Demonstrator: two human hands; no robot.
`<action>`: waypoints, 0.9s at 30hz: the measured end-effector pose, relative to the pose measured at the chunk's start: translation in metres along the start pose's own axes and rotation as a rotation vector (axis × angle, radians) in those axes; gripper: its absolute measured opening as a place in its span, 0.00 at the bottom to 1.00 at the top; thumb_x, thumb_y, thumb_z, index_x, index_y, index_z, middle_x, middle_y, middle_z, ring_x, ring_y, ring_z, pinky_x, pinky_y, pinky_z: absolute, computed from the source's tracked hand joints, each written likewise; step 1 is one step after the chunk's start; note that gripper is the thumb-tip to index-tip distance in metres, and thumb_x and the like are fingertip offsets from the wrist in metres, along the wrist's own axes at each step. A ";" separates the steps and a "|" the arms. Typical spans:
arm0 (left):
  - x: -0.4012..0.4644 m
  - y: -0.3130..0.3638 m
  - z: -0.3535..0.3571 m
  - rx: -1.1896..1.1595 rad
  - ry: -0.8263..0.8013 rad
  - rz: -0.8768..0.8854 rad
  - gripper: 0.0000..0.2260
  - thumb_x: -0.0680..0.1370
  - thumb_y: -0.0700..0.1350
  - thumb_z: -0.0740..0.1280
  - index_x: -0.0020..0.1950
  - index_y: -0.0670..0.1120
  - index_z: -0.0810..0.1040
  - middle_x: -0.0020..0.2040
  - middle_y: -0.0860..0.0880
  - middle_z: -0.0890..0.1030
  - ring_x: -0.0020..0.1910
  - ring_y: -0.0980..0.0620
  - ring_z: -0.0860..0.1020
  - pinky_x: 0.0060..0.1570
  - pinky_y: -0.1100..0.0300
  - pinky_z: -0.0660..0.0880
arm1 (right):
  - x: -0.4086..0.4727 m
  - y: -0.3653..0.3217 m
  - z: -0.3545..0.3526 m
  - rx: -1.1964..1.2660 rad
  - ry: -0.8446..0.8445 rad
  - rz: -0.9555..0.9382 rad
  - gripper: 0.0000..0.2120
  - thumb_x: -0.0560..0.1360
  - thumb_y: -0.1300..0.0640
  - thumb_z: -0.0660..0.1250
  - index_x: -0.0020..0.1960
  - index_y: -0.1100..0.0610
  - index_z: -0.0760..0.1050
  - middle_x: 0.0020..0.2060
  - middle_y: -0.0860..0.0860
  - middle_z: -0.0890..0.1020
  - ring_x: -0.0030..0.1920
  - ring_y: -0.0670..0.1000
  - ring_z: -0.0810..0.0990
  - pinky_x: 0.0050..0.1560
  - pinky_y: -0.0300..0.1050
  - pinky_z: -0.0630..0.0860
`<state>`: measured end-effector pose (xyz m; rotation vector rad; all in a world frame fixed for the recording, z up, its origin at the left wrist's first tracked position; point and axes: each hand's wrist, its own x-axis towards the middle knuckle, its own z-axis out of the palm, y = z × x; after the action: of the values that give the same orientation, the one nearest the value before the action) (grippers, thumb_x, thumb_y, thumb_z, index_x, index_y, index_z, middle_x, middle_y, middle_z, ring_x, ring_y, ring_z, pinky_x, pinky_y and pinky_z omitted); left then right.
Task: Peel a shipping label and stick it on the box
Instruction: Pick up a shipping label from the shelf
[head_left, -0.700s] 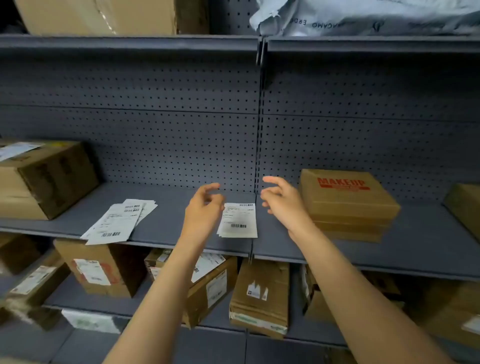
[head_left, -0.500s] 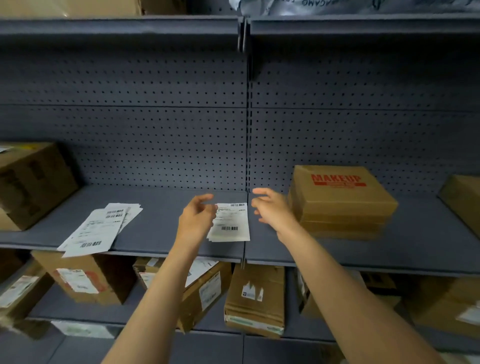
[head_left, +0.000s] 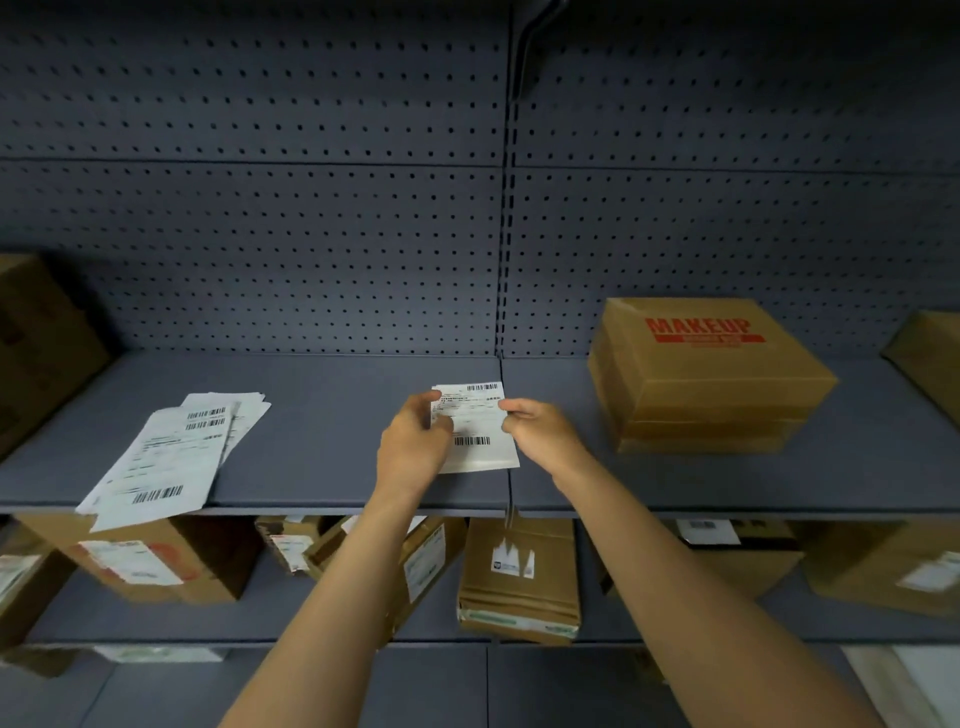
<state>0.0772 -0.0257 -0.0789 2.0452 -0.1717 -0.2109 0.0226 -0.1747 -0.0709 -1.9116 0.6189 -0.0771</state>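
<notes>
A white shipping label sheet (head_left: 478, 426) with barcodes lies at the middle of the grey shelf (head_left: 337, 395). My left hand (head_left: 413, 447) pinches its left edge between thumb and fingers and covers the sheet's lower left. My right hand (head_left: 537, 434) pinches the right edge near the top. To the right stands a brown cardboard box (head_left: 706, 384) with "MAKEUP" printed in red on top, apart from both hands.
A loose pile of more label sheets (head_left: 166, 457) overhangs the shelf's front edge at the left. Cardboard boxes stand at the far left (head_left: 41, 343) and far right (head_left: 930, 358). The lower shelf holds several labelled boxes (head_left: 519, 577). A perforated back panel closes the shelf.
Both hands moved in from hovering beside the label sheet and closed on its left and right edges. The view tilted down and came closer.
</notes>
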 end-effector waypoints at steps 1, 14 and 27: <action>0.001 -0.002 0.000 0.013 -0.009 -0.006 0.20 0.83 0.45 0.64 0.75 0.51 0.73 0.72 0.47 0.79 0.66 0.42 0.78 0.65 0.47 0.76 | -0.002 -0.001 0.002 -0.037 -0.002 -0.012 0.20 0.78 0.61 0.63 0.69 0.53 0.77 0.65 0.53 0.81 0.55 0.55 0.83 0.52 0.43 0.77; 0.016 -0.007 0.002 -0.274 0.061 -0.142 0.28 0.73 0.33 0.76 0.72 0.46 0.75 0.61 0.49 0.81 0.55 0.50 0.80 0.64 0.54 0.76 | 0.005 -0.001 0.015 -0.062 0.010 -0.039 0.23 0.77 0.61 0.64 0.72 0.54 0.74 0.69 0.54 0.78 0.56 0.51 0.79 0.50 0.39 0.72; 0.015 0.002 0.002 -0.477 0.137 -0.106 0.18 0.79 0.40 0.72 0.67 0.52 0.74 0.47 0.53 0.86 0.56 0.48 0.84 0.64 0.50 0.77 | 0.004 -0.003 0.004 -0.001 0.102 -0.081 0.23 0.79 0.61 0.64 0.74 0.55 0.69 0.68 0.52 0.77 0.57 0.50 0.78 0.43 0.35 0.72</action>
<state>0.0913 -0.0313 -0.0794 1.5870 0.0691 -0.1587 0.0283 -0.1726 -0.0710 -1.9421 0.6097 -0.2271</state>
